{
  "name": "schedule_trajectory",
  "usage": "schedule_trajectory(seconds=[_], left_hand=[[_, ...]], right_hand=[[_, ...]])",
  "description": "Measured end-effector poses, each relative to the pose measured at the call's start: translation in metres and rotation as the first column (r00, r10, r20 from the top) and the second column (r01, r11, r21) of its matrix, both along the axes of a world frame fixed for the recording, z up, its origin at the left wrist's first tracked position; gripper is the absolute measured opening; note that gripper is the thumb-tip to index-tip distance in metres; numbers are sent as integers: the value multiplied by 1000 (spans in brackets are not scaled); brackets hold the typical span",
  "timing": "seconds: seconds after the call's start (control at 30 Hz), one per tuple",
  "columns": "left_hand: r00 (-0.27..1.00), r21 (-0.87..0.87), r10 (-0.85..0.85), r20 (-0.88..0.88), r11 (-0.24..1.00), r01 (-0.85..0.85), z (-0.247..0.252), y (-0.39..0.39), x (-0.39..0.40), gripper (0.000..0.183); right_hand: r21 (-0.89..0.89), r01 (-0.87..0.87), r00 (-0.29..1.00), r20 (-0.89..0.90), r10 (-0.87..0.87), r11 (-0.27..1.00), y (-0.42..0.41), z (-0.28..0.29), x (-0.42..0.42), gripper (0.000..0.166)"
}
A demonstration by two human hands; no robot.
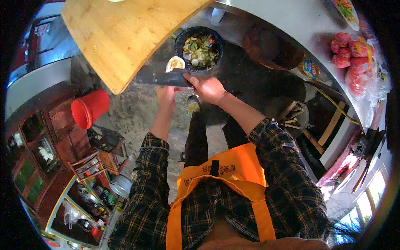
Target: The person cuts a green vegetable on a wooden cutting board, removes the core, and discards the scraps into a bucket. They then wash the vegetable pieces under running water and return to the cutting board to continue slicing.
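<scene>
A dark, broad-bladed cleaver (159, 79) is held level in the air, its blade pointing left past the corner of the wooden board. My right hand (210, 89) grips it at its right end, with the thumb along the top. My left hand (165, 96) is just below the blade, which covers most of its fingers, so whether it holds anything is hidden. Beyond the blade shows a white dish or shell-like piece (175, 63) with brownish residue. Past that, a black bucket (221, 51) on the floor contains vegetable scraps (200, 50).
A thick wooden board (125, 34) juts in at upper left. Along the right curves a grey counter (297, 25) bearing red-wrapped packages (351, 51). A red bucket (90, 109) and a wooden stool (114, 153) are on the left. Sticks (293, 117) lie in a container at right.
</scene>
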State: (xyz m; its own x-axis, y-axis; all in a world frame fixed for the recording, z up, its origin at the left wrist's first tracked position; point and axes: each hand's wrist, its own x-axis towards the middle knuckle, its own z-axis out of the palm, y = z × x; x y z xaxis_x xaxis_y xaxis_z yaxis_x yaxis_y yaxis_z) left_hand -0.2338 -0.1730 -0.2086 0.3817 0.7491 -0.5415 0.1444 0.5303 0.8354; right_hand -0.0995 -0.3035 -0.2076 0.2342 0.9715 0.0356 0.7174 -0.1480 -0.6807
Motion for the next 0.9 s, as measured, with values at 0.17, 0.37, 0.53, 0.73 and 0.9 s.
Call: schedule_trajectory(seconds=[0.17, 0.37, 0.53, 0.73, 0.9], left_hand=[[989, 34, -71, -129, 996, 76, -21, 17, 10, 35], [959, -16, -260, -118, 966, 260, -38, 39, 1, 34], [932, -80, -358, -49, 932, 354, -54, 29, 12, 35], [938, -33, -327, -117, 945, 325, -67, 34, 13, 31], [938, 69, -282, -200, 951, 301, -62, 34, 12, 33]], right_hand=[[-37, 57, 983, -173, -62, 998, 22, -34, 8, 50], [-322, 220, 227, -901, -369, 921, 31, -54, 25, 18], [-343, 362, -53, -936, -348, 867, 28, -63, 29, 16], [-57, 417, 760, -524, -383, 907, 8, -57, 21, 34], [-17, 118, 977, -174, -119, 993, -3, -40, 1, 50]])
